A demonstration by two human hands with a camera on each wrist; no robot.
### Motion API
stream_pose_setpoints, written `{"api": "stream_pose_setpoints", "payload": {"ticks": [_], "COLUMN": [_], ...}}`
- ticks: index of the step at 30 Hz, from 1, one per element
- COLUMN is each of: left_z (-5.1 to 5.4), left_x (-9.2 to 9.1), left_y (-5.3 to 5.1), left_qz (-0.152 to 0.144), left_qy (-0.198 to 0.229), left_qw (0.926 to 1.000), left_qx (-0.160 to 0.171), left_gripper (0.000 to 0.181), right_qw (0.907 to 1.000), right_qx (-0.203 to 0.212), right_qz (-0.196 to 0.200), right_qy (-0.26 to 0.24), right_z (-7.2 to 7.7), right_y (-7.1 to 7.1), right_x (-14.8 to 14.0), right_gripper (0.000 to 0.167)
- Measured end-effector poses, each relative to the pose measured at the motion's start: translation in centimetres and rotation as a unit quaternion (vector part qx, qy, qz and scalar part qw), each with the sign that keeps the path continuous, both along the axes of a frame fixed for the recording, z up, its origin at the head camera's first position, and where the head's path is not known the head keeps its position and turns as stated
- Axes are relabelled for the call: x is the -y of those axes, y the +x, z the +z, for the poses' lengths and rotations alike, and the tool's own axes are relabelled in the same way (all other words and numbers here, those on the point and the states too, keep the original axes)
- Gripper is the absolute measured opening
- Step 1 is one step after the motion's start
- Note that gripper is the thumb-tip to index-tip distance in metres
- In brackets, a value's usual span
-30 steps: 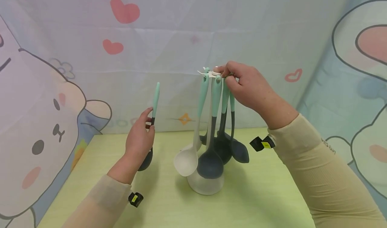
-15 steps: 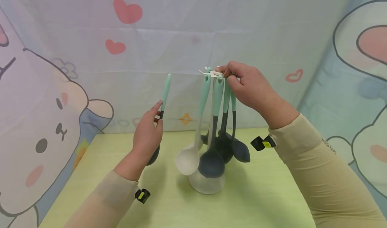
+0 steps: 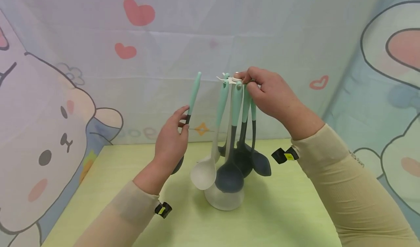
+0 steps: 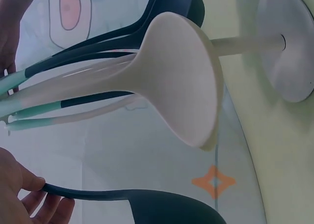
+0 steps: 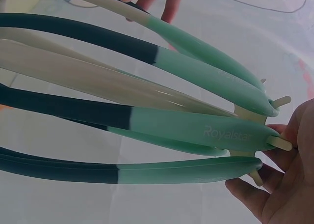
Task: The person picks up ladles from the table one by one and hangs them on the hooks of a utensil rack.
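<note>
My left hand [image 3: 172, 139] pinches a dark kitchen utensil with a mint handle [image 3: 194, 92] by its neck, upright and left of a rotating-style white utensil stand [image 3: 223, 201]. In the left wrist view its broad dark head [image 4: 167, 209] is partly cut off, so its exact kind is unclear. At the stand's top, my right hand [image 3: 270, 94] grips the hook piece; the right wrist view shows its fingers around the white hooks [image 5: 279, 143]. A white ladle [image 3: 202, 174], a dark ladle [image 3: 229, 179] and several other mint-handled utensils hang there.
The stand rises from a pale yellow-green tabletop [image 3: 279, 210]. Behind it hangs a backdrop cloth [image 3: 183, 50] printed with hearts and cartoon animals. The hanging heads crowd closely around the pole, with the white ladle nearest my left hand.
My left hand has moved right and slightly up with the utensil, closer to the stand. My right hand stays at the stand's top, and the hanging utensils look nearly unmoved.
</note>
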State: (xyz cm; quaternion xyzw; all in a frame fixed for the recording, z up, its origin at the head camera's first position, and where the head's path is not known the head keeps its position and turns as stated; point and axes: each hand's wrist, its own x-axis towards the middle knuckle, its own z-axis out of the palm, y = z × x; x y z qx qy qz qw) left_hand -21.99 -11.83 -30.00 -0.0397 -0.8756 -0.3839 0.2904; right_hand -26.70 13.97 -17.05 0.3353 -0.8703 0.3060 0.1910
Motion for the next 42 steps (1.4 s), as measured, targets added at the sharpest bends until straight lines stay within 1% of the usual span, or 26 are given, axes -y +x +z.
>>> {"api": "stream_pose_setpoints", "payload": {"ticks": [5, 10, 15, 19, 23, 31, 37, 42], "left_z": [0.5, 0.9, 1.0, 0.9, 1.0, 1.4, 1.3, 1.2], "left_x": [-0.5, -1.0, -1.3, -1.4, -1.5, -1.8, -2.0, -2.0], "left_y": [0.3, 0.6, 0.8, 0.7, 0.7, 0.6, 0.2, 0.3], "left_qz": [-0.008, -0.018, -0.019, -0.018, -0.016, -0.016, -0.012, -0.017], "left_qy": [0.002, 0.001, -0.017, -0.035, -0.045, -0.054, -0.059, -0.068], "left_qw": [0.9999, 0.9997, 0.9993, 0.9986, 0.9983, 0.9979, 0.9978, 0.9971], "left_qx": [-0.011, -0.014, -0.026, -0.034, -0.033, -0.033, -0.028, -0.03], "left_gripper": [0.053, 0.053, 0.052, 0.051, 0.051, 0.051, 0.052, 0.051], "right_qw": [1.0, 1.0, 1.0, 1.0, 0.9999, 1.0, 1.0, 1.0], "right_qx": [-0.006, -0.008, -0.007, -0.007, -0.009, -0.007, -0.005, -0.007], "right_qz": [0.001, 0.0, 0.0, 0.0, 0.003, 0.005, 0.007, 0.006], "right_qy": [0.004, 0.005, 0.004, 0.004, 0.005, 0.001, -0.004, 0.0], "right_z": [0.0, 0.0, 0.0, 0.0, 0.0, -0.1, -0.1, -0.1], "right_y": [0.1, 0.1, 0.2, 0.2, 0.2, 0.0, 0.0, 0.2], "right_x": [0.1, 0.1, 0.2, 0.2, 0.2, 0.1, 0.1, 0.1], "right_gripper": [0.027, 0.026, 0.026, 0.026, 0.026, 0.026, 0.026, 0.026]}}
